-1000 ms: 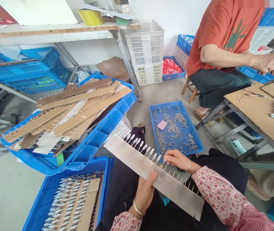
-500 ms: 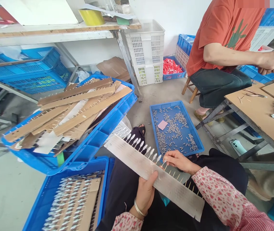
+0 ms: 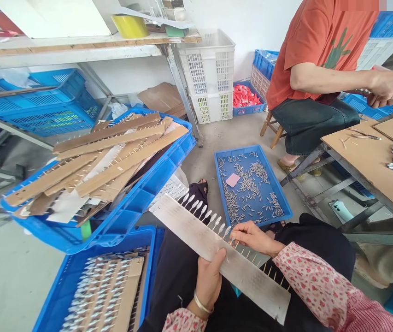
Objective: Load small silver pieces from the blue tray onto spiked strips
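Observation:
My left hand (image 3: pixel 207 282) grips a long greyish cardboard strip (image 3: pixel 185 229) across my lap, thumb on its upper face. Thin wooden sticks (image 3: pixel 275 273) project from the strip's far edge. Toward the left end they carry silvery, leaf-shaped pieces (image 3: pixel 203 210); toward the right end the sticks are bare. At the boundary between them, my right hand (image 3: pixel 254 237) pinches a silvery piece at a stick, mostly covered by the fingers. Beyond the strip, loose silvery pieces (image 3: pixel 251 184) lie scattered in a shallow blue tray (image 3: pixel 224 168) on the floor.
Left of me, a blue crate (image 3: pixel 141 193) holds piled cardboard strips (image 3: pixel 130 159). A lower blue crate (image 3: pixel 53 295) holds strips with silvery tips. A worktable (image 3: pixel 358 152) with pliers (image 3: pixel 365 136) stands right, beside a seated person (image 3: pixel 320 83). White crates (image 3: pixel 206 74) stand behind.
My right hand has moved slightly left and down, closer to the strip's edge, still pinching at the same stick. The strip has shifted very slightly. The seated person's hands have moved a little.

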Action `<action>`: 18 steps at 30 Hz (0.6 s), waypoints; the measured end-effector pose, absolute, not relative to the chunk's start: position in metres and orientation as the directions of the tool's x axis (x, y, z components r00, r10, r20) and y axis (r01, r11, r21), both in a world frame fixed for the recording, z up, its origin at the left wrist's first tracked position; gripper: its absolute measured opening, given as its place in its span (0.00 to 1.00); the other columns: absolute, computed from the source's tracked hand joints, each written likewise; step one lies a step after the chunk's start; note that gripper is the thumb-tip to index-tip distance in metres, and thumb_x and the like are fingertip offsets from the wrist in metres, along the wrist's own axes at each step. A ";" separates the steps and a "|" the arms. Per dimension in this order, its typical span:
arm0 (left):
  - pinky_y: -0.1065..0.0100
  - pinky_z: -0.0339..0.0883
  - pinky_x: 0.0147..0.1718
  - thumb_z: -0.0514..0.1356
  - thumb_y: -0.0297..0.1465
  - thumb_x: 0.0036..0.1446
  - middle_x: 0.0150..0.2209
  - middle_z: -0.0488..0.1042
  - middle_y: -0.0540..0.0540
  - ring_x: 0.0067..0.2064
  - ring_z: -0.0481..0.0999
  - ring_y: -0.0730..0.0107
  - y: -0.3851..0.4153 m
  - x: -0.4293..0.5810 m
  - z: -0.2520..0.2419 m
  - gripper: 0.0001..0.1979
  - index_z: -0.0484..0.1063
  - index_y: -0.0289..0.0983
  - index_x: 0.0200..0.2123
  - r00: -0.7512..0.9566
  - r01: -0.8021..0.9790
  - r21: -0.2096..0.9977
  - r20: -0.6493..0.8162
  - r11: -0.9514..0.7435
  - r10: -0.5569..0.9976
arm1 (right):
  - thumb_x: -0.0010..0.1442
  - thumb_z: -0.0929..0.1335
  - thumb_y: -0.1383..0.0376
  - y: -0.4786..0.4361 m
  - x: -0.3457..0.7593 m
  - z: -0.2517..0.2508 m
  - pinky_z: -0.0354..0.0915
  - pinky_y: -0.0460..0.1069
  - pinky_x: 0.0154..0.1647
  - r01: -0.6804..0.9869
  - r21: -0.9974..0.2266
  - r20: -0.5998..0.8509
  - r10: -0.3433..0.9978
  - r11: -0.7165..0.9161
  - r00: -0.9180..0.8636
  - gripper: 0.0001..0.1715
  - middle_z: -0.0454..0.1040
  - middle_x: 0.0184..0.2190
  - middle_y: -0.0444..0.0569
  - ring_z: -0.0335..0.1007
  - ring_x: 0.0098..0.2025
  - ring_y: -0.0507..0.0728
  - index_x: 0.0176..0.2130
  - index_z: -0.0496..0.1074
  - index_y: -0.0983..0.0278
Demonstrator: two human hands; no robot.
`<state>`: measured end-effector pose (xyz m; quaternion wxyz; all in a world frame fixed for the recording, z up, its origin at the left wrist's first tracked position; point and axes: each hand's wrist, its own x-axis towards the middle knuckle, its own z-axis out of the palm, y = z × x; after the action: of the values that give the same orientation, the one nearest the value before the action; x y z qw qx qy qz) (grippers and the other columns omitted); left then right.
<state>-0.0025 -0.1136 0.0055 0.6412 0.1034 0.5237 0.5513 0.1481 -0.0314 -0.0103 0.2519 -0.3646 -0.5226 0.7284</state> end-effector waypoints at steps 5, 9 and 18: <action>0.56 0.67 0.45 0.69 0.31 0.45 0.34 0.79 0.43 0.41 0.77 0.54 -0.112 -0.004 0.009 0.14 0.76 0.33 0.37 -0.136 -0.631 0.678 -0.575 0.377 0.807 | 0.57 0.68 0.52 -0.031 0.146 -0.012 0.44 0.45 0.19 -0.020 -0.925 -0.297 0.755 -0.380 -0.584 0.20 0.69 0.20 0.43 0.47 0.18 0.47 0.28 0.75 0.66; 0.55 0.67 0.46 0.68 0.32 0.45 0.39 0.79 0.41 0.44 0.76 0.52 -0.117 -0.005 0.014 0.18 0.75 0.36 0.42 -0.037 -0.678 0.611 -0.584 0.410 0.811 | 0.56 0.69 0.53 -0.030 0.146 -0.007 0.49 0.45 0.21 -0.040 -0.912 -0.308 0.746 -0.408 -0.591 0.18 0.72 0.23 0.45 0.57 0.20 0.49 0.28 0.75 0.66; 0.52 0.64 0.50 0.69 0.30 0.46 0.40 0.78 0.40 0.47 0.75 0.50 -0.127 -0.001 0.015 0.17 0.74 0.36 0.42 0.041 -0.660 0.609 -0.555 0.440 0.831 | 0.55 0.69 0.60 -0.026 0.149 -0.010 0.50 0.44 0.19 -0.114 -0.866 -0.385 0.794 -0.487 -0.471 0.10 0.68 0.25 0.41 0.53 0.19 0.46 0.36 0.71 0.64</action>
<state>-0.0013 -0.1271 0.0146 0.7154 0.0936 0.4561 0.5210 0.1488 -0.0256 -0.0096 0.3007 -0.4173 -0.4076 0.7545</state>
